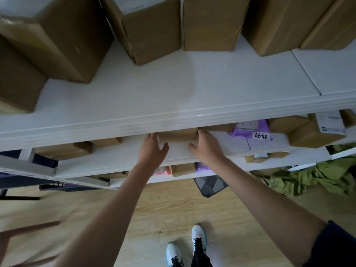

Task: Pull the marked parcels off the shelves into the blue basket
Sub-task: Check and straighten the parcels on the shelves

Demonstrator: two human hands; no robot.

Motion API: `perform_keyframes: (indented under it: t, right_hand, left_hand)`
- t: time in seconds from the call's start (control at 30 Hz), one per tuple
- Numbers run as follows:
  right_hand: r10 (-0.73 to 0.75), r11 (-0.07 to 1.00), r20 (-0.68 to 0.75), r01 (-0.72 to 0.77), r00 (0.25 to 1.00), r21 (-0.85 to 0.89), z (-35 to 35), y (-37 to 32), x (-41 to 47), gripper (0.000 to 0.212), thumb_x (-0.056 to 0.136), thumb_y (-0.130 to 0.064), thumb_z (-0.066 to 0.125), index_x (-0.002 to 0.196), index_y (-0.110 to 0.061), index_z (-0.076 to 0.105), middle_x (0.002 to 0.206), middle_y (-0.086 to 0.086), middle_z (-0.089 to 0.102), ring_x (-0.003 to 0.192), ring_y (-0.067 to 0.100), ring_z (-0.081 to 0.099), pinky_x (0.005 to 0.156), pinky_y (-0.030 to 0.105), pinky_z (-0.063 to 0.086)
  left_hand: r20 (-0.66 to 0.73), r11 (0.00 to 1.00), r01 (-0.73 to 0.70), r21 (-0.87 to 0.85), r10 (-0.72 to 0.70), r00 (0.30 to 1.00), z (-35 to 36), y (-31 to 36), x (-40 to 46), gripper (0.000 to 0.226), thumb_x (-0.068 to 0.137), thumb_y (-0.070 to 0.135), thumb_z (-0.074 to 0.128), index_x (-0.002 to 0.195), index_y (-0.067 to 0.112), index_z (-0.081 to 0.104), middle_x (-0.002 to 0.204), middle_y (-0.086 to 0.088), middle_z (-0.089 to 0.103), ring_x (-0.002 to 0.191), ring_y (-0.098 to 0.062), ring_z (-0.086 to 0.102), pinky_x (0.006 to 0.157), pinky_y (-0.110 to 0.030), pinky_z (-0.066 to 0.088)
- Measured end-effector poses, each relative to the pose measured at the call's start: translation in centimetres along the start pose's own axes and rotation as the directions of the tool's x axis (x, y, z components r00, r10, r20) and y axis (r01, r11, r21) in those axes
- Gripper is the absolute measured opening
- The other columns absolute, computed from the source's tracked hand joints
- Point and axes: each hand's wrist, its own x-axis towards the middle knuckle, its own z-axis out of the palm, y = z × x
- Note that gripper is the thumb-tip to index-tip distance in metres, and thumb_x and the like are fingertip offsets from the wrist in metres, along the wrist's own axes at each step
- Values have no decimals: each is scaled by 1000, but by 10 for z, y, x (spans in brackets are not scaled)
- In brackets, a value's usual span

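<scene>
A small brown cardboard parcel [178,136] sits on the second white shelf [115,158], partly hidden under the top shelf's front lip. My left hand [153,148] holds its left side and my right hand [207,146] holds its right side, fingers reaching in around it. To the right on the same shelf lies a purple mailer bag [250,128] with a white handwritten label [261,136]. No blue basket is in view.
The top shelf [173,93] carries several large brown boxes [150,29] at its back. More boxes [312,132] stand on the second shelf's right and left. Lower shelves hold small parcels. Green cloth [317,176] and a grey mat [211,185] lie on the wooden floor.
</scene>
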Motion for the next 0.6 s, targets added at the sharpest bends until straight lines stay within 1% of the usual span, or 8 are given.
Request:
perform_keyframes:
  t: [0.07,0.1,0.2,0.3,0.43,0.47,0.53,0.6]
  right_hand:
    - [-48,999,3,48,999,-21,1,8,-23,29,93,-28,67,110,-9,56,89,1,61,79,16,61,68,25,48]
    - [-69,997,5,69,998,-28,4,13,-34,26,92,-28,67,108,-10,58,90,0,62,79,16,63,68,25,50]
    - [-120,993,13,120,993,-7,12,27,-58,26,91,-29,68,111,-14,62,98,-2,64,83,14,63,70,24,50]
    - [-129,992,37,128,991,23,17,35,-66,40,89,-35,69,124,-19,59,108,-5,66,87,10,64,74,27,55]
    - [-138,988,86,131,987,80,15,35,-48,69,77,-53,67,137,-24,46,116,-5,65,100,13,66,79,36,58]
    - [-138,988,87,131,987,86,14,34,-41,76,76,-52,70,142,-23,42,118,-3,64,101,15,65,80,37,58]
    - [-157,984,78,149,985,96,15,32,-28,84,76,-40,78,147,-18,38,119,2,64,100,18,65,80,34,57]
    - [-177,980,62,169,982,107,18,30,-20,82,76,-33,81,145,-13,41,113,3,65,94,19,66,75,29,57]
  left_hand:
    - [-5,999,-28,-20,28,1000,0,-3,-28,58,90,29,66,141,12,43,130,-6,55,115,-25,56,92,-35,49]
    - [-6,999,-42,-29,41,999,0,-5,-43,60,90,28,67,143,16,42,132,-4,55,116,-24,55,91,-33,49]
    - [7,996,-60,-67,61,998,2,-14,-79,58,88,25,68,142,21,45,128,-1,58,116,-20,57,86,-27,44]
    - [21,994,-66,-87,68,997,3,-21,-89,65,86,27,73,142,21,43,123,0,60,113,-17,59,86,-25,43]
    - [7,985,-106,-139,108,994,0,-18,-69,78,80,30,78,146,24,38,125,2,58,109,-17,59,85,-26,46]
    - [9,986,-117,-123,119,993,-1,-17,-62,81,79,31,80,147,23,37,127,1,58,111,-19,58,85,-28,47]
    - [20,989,-128,-70,130,991,-2,-16,-51,87,76,34,82,148,23,34,132,0,56,115,-22,57,86,-35,51]
    - [31,991,-121,-59,123,992,-2,-17,-44,92,75,33,83,150,24,31,134,0,54,115,-23,57,89,-39,53]
